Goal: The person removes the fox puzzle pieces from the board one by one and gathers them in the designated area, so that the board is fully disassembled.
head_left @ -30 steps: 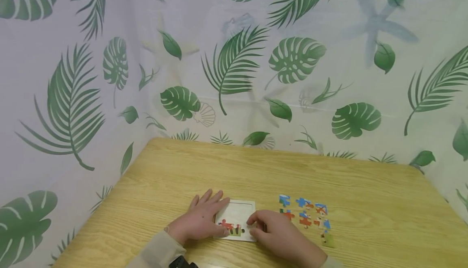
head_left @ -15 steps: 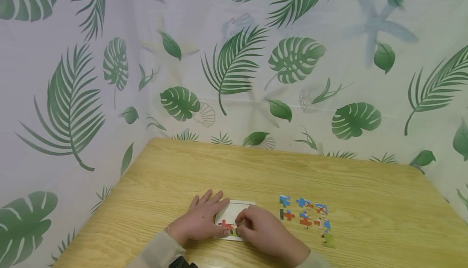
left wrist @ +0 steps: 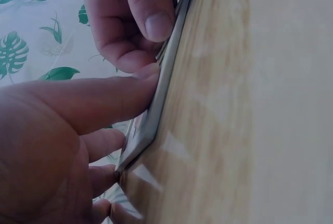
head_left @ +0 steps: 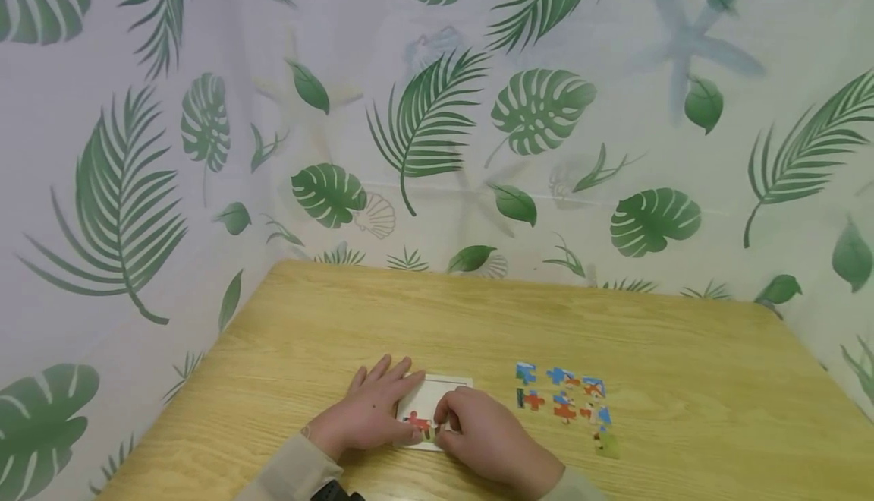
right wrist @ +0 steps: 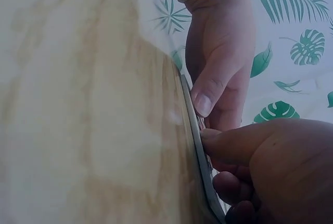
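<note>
A white puzzle tray (head_left: 444, 389) lies on the table in front of me, with a few red and green jigsaw pieces (head_left: 416, 420) along its near side. Over the tray's left edge rests my left hand (head_left: 372, 414), fingers spread and thumb at the near left corner. My right hand (head_left: 488, 436) is at the tray's near right part, thumb and index finger pinching a jigsaw piece whose picture they mostly hide. In the left wrist view a thin edge shows under the right fingertips, beside the tray's rim (left wrist: 151, 122). Both thumbs come close together in the right wrist view.
Several loose jigsaw pieces (head_left: 564, 410), blue, red and green, lie to the right of the tray. The wooden table (head_left: 382, 311) reaches back to a white curtain (head_left: 471, 220) printed with green leaves.
My right hand has moved left from the tray's right edge to over the laid pieces, then stayed there. The left hand keeps its place. The head view has shifted slightly.
</note>
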`<state>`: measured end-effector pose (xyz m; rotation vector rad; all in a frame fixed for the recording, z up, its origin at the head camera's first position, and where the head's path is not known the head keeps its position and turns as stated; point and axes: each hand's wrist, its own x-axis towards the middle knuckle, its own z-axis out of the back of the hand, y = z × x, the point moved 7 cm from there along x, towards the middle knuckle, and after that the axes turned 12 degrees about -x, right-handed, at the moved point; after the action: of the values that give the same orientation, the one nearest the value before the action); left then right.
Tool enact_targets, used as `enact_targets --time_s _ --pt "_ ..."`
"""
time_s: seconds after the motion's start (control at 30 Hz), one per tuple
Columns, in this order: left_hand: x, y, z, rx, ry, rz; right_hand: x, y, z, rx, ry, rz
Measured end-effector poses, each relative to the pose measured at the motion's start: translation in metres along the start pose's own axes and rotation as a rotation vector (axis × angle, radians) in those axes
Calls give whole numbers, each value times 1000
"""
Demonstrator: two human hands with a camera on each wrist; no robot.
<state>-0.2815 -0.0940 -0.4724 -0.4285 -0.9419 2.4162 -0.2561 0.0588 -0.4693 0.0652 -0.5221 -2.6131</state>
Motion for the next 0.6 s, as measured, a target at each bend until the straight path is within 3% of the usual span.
enact_targets --time_s 0.4,0.6 --pt "0 0 1 -5 -8 3 -3 -1 3 24 -50 -30" --pt "0 1 1 -8 -5 7 -4 -3 4 128 -60 -44"
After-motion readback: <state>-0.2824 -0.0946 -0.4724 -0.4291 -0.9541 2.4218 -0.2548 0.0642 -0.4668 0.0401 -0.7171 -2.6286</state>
